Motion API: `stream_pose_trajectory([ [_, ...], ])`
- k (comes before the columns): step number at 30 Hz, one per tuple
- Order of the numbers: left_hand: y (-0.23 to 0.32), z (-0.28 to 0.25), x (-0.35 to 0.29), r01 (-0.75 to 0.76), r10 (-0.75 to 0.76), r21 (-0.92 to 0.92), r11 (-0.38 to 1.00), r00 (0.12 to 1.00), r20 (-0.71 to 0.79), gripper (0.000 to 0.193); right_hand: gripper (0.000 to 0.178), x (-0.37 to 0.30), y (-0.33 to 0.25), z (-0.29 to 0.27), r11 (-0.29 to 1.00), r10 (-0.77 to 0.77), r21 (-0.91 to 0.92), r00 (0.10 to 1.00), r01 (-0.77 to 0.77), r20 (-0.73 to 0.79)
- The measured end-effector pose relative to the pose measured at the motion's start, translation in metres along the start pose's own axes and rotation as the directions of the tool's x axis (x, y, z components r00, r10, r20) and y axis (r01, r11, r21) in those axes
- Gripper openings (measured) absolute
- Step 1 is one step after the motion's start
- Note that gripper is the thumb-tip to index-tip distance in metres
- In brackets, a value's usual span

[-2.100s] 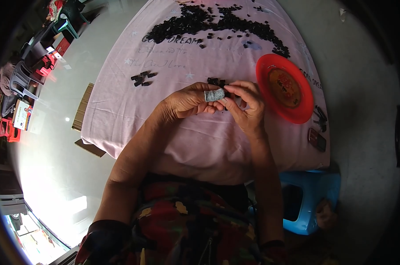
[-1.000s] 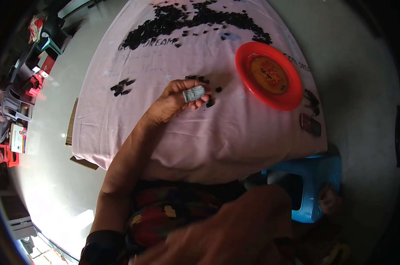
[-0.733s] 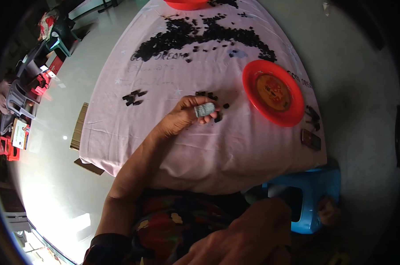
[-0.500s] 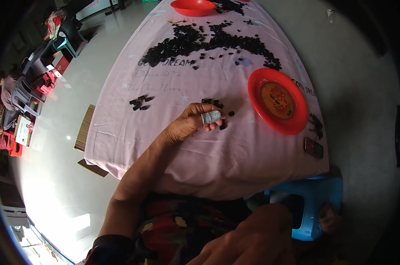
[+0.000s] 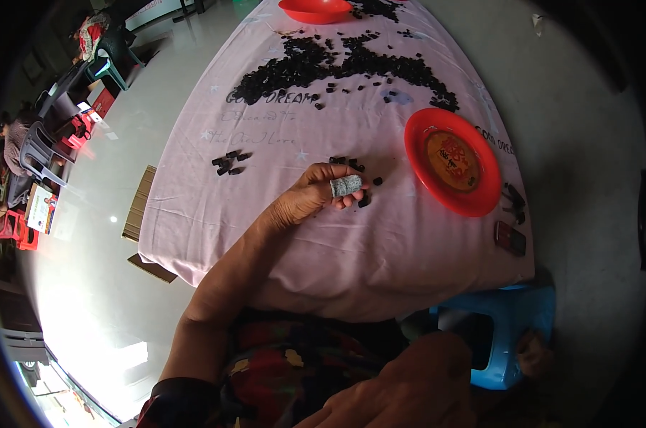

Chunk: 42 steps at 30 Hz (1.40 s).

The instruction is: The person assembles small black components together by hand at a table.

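Seemingly improvised workroom: cloth-draped table (image 5: pixel 401 250), heaped black pieces (image 5: pixel 273 77), blue stool (image 5: pixel 512 317), grey chair (image 5: pixel 37 146).

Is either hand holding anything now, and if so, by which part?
That cannot be told: the left hand is curled, its grip hidden behind a grey wrap, and the right hand's fingertips are out of view.

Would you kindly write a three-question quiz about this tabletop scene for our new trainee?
1. Which wears the grey fabric finger sleeve: A) the left hand; B) the right hand; C) both?
2. True or false: a cluster of small black pieces lies on the pink fabric tablecloth, left of the left hand.
3. Fill in: the round red dish with an orange patterned centre sits to the ____ of the left hand.

Key: 1. A; 2. True; 3. right.
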<state>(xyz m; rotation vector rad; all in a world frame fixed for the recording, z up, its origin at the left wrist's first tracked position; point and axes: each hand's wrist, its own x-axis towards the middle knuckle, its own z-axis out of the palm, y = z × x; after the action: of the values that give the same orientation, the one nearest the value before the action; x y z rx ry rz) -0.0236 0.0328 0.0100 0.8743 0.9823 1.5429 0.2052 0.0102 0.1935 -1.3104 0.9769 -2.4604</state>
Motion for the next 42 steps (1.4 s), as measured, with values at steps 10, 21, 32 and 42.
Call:
stream_pose_trajectory([
  [10,-0.004,-0.003,0.0,-0.031,0.031,-0.058,0.998,0.999,0.009,0.032,0.023,-0.014,0.013,-0.003,0.97,-0.244,-0.018,0.97,0.244,-0.013],
  [21,-0.003,-0.006,-0.003,0.001,0.029,-0.264,0.964,0.994,0.109,0.042,0.031,-0.114,-0.015,-0.179,-0.232,-0.446,-0.816,0.803,-0.53,-0.395],
  [32,-0.008,-0.006,-0.002,0.091,-0.078,-0.194,0.977,0.994,0.07,0.031,0.022,-0.133,0.001,-0.192,-0.131,-0.497,-0.834,0.764,-0.535,-0.412],
  [42,-0.006,-0.008,-0.004,0.094,-0.088,-0.114,0.989,0.995,0.057,0.036,0.026,-0.135,0.009,-0.196,-0.163,-0.508,-0.839,0.773,-0.52,-0.38],
])
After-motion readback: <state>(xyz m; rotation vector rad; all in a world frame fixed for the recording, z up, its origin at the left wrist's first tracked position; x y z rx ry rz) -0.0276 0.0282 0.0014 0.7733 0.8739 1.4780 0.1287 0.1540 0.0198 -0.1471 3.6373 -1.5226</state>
